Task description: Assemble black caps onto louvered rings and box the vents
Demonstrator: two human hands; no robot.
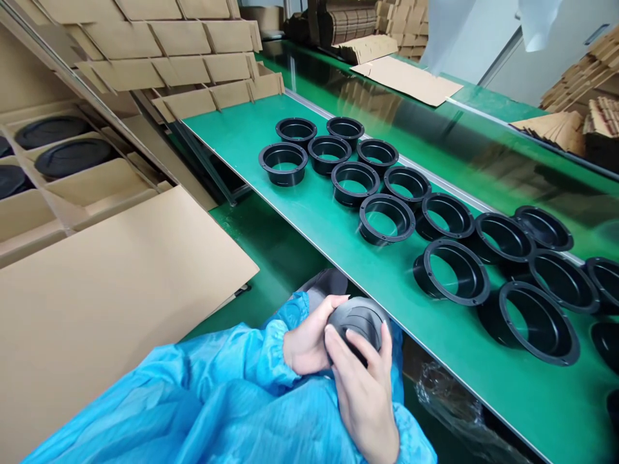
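Over my lap, beside the table edge, I hold a round dark grey part [360, 317] with curved lines across its face; its exact kind I cannot make out. My left hand [309, 338] grips its left side, thumb along the upper rim. Across its front and right side lie the fingers of my right hand [365, 393], pressed against the face. Black flanged rings [387, 219] stand in rows on the green tabletop [309, 212], to the right of and beyond my hands. The underside of the held part is hidden.
At left a cardboard sheet [120, 303] covers part of a divided carton [62, 200] holding black round parts [72, 158]. Cardboard dividers [178, 71] are stacked at the table's far end. A green conveyor belt [416, 122] runs behind the rings. Clear plastic wrap [449, 399] hangs beneath the table.
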